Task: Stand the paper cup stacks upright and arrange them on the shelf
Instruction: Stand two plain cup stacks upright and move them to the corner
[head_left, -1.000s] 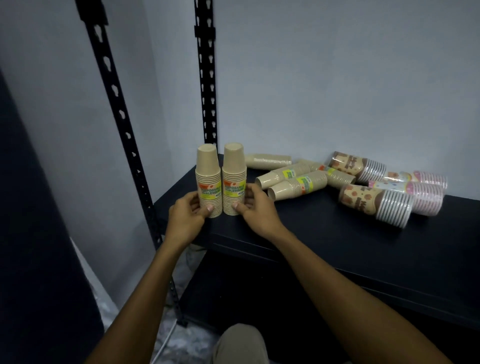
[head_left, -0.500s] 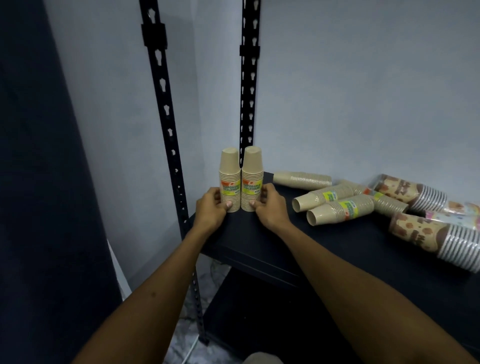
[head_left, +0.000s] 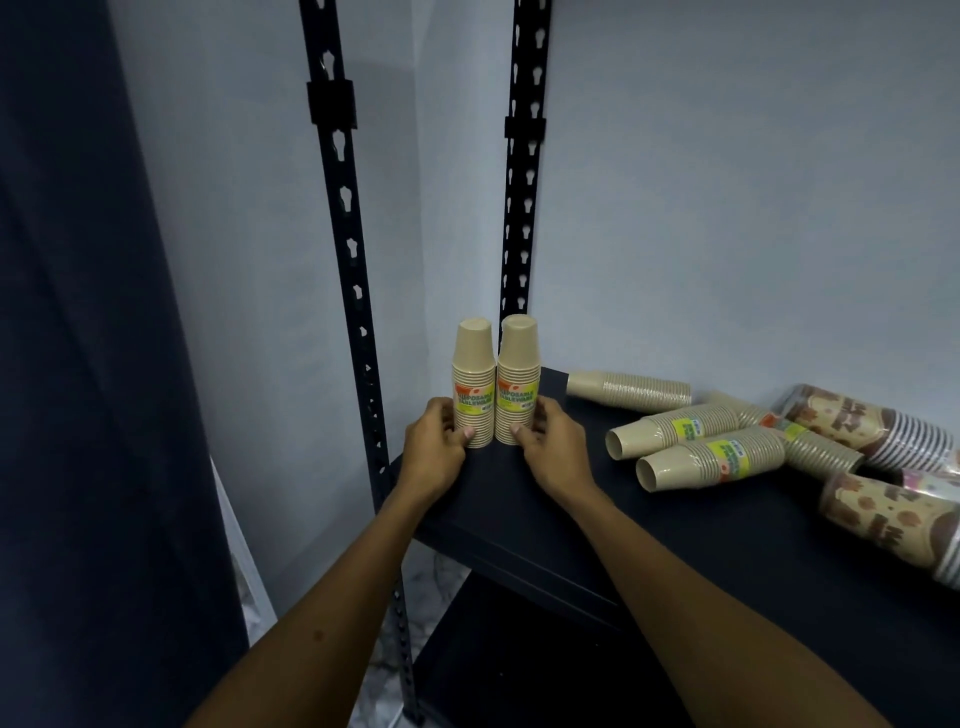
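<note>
Two tan paper cup stacks stand upright, side by side and touching, at the far left corner of the black shelf (head_left: 545, 525). My left hand (head_left: 434, 449) grips the base of the left stack (head_left: 474, 384). My right hand (head_left: 550, 447) grips the base of the right stack (head_left: 518, 382). Both stacks carry yellow and green labels facing me. To the right lie several tan stacks on their sides, among them a plain one (head_left: 628, 389) and two labelled ones (head_left: 675, 431) (head_left: 711, 460).
Patterned brown cup stacks (head_left: 872, 421) (head_left: 893, 514) lie on their sides at the right edge. Two black slotted uprights (head_left: 353, 291) (head_left: 519, 208) rise at the shelf's left end against a pale wall. A dark curtain (head_left: 78, 364) hangs on the left. A lower shelf shows below.
Both hands have pushed the two upright stacks back and left toward the shelf's corner. My view has swung left, so the lying stacks now sit further right.
</note>
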